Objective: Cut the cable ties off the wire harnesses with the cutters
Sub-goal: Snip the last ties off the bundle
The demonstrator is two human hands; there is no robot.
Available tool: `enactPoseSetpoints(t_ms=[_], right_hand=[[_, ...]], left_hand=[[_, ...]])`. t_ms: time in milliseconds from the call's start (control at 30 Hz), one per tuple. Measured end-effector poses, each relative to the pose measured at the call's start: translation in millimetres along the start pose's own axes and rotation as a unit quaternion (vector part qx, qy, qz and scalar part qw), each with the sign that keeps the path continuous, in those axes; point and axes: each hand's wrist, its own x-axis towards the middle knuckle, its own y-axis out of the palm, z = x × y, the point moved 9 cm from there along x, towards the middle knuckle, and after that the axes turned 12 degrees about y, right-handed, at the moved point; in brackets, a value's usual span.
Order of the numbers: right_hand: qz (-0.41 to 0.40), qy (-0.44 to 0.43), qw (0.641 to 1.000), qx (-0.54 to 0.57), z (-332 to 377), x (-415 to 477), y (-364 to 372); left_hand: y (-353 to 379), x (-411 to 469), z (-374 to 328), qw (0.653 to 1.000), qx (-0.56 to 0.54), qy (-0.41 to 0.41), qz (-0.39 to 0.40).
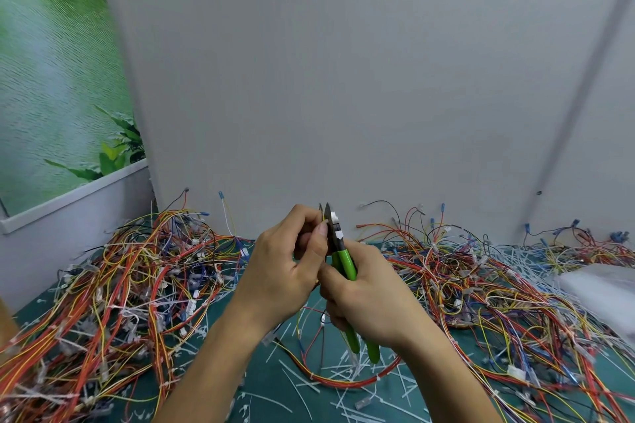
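green cutters (345, 261) in right hand (371, 295), wire (324, 217) mostly hidden in left hand (285, 261)

The light is soft and even, and I see everything well. The grey wall (343, 79) looks a little dim. Straight lines bend near the edges. The wires (51, 371) low on my left and the white thing (601, 288) on my right look smeary.

Both raised: left hand (280, 268), right hand (372, 295) curled.
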Motion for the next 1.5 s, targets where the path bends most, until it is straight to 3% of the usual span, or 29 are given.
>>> enactPoseSetpoints(t_ms=[567,933,1500], right_hand=[[-0.003,0.003,1.000,-0.007,0,1,-2],[0.061,0.062,0.996,0.032,-11,0,3],[0.022,0.058,0.998,0.031,-8,0,1]], left_hand=[[-3,4,-8,0.998,0.035,0.039,0.021],[4,3,-4,0.993,0.083,0.054,0.063],[1,4,-6,0.995,0.074,0.055,0.045]])
